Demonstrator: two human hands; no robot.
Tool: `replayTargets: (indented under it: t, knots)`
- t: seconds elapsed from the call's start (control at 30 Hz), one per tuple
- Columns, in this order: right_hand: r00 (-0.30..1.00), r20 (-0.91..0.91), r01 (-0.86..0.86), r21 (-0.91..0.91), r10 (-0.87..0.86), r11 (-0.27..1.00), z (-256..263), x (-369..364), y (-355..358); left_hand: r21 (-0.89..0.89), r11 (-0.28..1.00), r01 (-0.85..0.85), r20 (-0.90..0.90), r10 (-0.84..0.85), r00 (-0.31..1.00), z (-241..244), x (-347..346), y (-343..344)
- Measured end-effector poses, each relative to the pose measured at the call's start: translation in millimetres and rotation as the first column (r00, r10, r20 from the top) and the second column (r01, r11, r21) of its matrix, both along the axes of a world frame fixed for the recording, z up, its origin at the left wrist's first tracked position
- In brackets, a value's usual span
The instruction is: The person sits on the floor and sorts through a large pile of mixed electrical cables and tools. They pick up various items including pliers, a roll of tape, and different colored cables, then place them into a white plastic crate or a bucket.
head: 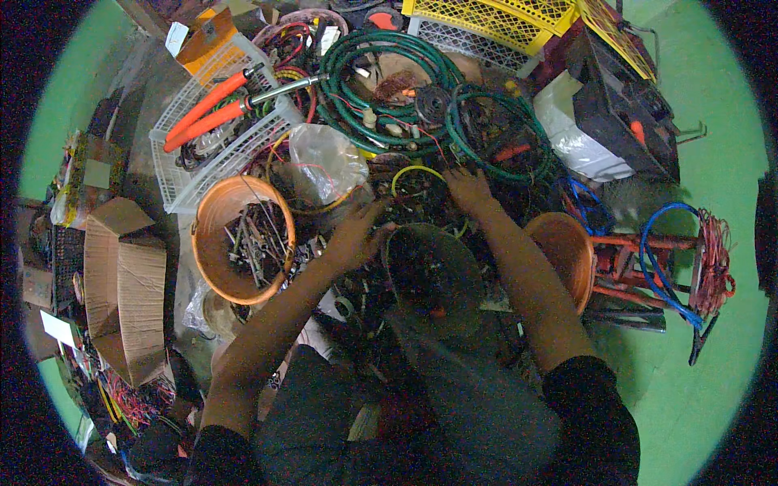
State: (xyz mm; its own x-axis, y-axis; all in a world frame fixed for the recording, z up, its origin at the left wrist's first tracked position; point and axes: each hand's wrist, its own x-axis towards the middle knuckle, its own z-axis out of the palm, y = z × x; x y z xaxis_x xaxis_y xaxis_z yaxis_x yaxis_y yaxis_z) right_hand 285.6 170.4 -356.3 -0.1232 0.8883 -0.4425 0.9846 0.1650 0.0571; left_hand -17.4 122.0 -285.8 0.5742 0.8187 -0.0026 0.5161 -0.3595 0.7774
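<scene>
My left hand [360, 236] is over the heap of mixed scrap, its fingers bent beside the rim of a dark round container [394, 258]. Whether it grips that rim is too dim to tell. Farther right, my right hand [471, 191] reaches down into the dark scrap just below a small coil of green hose [541, 130]; its fingertips are lost in shadow. Between the hands curves a thin yellow-green tube [419, 170] over small dark pieces. A clear plastic bag [328, 161] lies beyond my left hand.
An orange bucket [206, 267] of metal rods and hardware stands left, another orange bucket [565, 255] right. Behind are a white plastic crate [182, 188] with orange-handled cutters [209, 112] and a large green hose coil [340, 124]. A cardboard box [140, 291] stands far left.
</scene>
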Motion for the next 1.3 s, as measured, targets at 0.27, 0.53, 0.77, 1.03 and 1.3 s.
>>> replayTargets:
  t: [0.27,0.53,0.77,1.03,1.3]
  knots:
    - [0.964,-0.09,-0.254,-0.036,0.25,0.967,39.2,5.7,15.7,-0.012,0.999,-0.031,-0.008,0.031,0.999,-9.9,-7.0,-8.7]
    - [0.981,-0.093,-0.178,-0.098,0.169,0.979,22.7,25.0,18.1,-0.013,1.0,0.003,-0.033,-0.003,0.999,-25.0,-18.2,-9.1]
    - [0.917,-0.184,-0.316,0.21,0.355,0.925,48.5,23.4,20.5,0.141,0.988,-0.059,0.013,0.058,0.998,-42.9,-29.1,-1.2]
    - [0.788,-0.348,-0.306,0.494,0.508,0.814,93.0,-34.0,10.7,0.043,0.986,-0.16,0.219,0.147,0.965,20.2,-13.0,10.4]
    - [0.676,-0.61,-0.088,0.49,0.413,0.867,107.2,-76.0,-11.6,-0.153,0.965,-0.213,0.188,0.24,0.952,39.7,-20.2,3.9]
